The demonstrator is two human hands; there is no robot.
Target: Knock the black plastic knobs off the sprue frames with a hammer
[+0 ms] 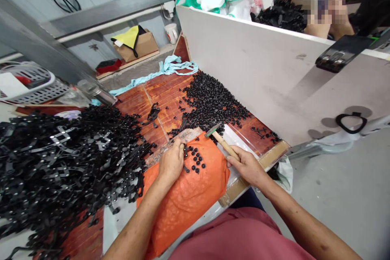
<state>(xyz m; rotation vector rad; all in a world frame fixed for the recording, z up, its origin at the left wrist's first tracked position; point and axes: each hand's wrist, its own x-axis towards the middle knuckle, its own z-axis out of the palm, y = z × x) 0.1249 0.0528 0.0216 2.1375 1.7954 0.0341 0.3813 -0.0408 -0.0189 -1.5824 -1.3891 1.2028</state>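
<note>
My right hand (246, 165) is closed around the wooden handle of a small hammer (225, 145). Its metal head points left, over the far edge of an orange sheet (176, 207). My left hand (171, 161) rests at the sheet's left side, fingers curled on a small black linkage piece (185, 168), mostly hidden under them. Just right of those fingertips, several black round caps (196, 158) lie loose on the orange sheet. Beyond both hands spreads a heap of small black studs (213, 97).
A large pile of black jointed linkages (70, 158) covers the table's left. A grey board (243, 61) stands along the right, with a co-worker's hands (330, 16) behind it. Pale blue cloth strips (170, 66), a white basket (33, 83) and a mug (171, 33) sit farther back.
</note>
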